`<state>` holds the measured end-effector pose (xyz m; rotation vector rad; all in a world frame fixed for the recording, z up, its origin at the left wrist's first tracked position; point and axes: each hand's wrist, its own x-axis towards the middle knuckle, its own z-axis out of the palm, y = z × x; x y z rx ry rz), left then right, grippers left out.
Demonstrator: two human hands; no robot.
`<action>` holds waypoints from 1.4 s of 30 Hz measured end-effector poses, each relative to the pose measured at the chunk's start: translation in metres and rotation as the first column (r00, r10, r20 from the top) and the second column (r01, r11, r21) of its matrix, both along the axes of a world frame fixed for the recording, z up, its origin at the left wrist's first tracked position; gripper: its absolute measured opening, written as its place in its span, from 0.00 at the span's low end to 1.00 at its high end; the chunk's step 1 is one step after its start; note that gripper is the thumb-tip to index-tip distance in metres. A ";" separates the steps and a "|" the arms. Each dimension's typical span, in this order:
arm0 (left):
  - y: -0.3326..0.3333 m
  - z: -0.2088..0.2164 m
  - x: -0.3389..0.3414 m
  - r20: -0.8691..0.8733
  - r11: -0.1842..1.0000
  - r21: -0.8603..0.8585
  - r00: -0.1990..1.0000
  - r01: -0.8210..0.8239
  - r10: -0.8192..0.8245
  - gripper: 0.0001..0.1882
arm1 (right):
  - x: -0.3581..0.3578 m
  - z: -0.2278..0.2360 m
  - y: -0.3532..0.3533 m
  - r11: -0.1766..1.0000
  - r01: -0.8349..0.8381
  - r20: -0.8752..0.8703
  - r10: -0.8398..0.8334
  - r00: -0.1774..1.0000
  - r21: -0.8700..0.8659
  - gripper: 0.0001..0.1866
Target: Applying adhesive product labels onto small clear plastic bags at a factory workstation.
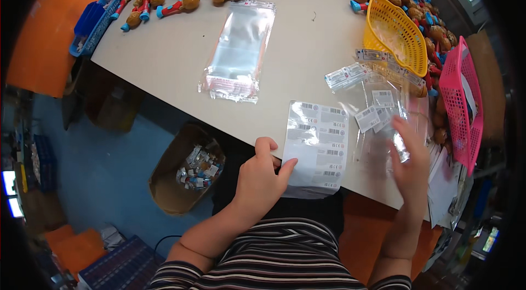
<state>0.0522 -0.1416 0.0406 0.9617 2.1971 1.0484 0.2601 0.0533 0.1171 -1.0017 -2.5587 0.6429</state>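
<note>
A striped shirt (274,257) fills 6 o'clock. The left hand (260,177) pinches the sheet (320,147) at 8 o'clock, over the tabletop (312,49)'s 5-o'clock edge; the right hand (411,161), half open, hold unclear, nears bags (366,98) at 3. The sheet looks light, bendy; edges suit gripping.

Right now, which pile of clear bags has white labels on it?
The right-hand pile, by the person's right hand: white labels lie on it, while the left pile shows none.
</note>
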 end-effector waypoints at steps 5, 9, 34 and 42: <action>-0.005 0.005 -0.002 0.667 0.975 0.201 0.742 -0.099 -0.062 0.24 | -0.055 -0.055 -0.039 0.917 -0.394 0.107 0.398 0.911 -0.057 0.23; 0.002 0.006 -0.012 0.817 0.912 0.257 0.576 -0.320 -0.028 0.28 | -0.053 -0.058 -0.050 0.903 -0.428 0.122 0.429 0.895 -0.037 0.23; 0.030 -0.005 -0.037 0.824 0.909 0.373 0.517 -0.187 -0.231 0.19 | -0.088 -0.071 -0.060 0.887 -0.371 -0.251 0.439 0.863 0.275 0.17; 0.003 0.009 -0.042 0.755 0.962 0.265 0.605 0.071 -0.253 0.24 | -0.089 -0.080 -0.056 0.916 -0.329 -0.227 0.379 0.897 0.231 0.18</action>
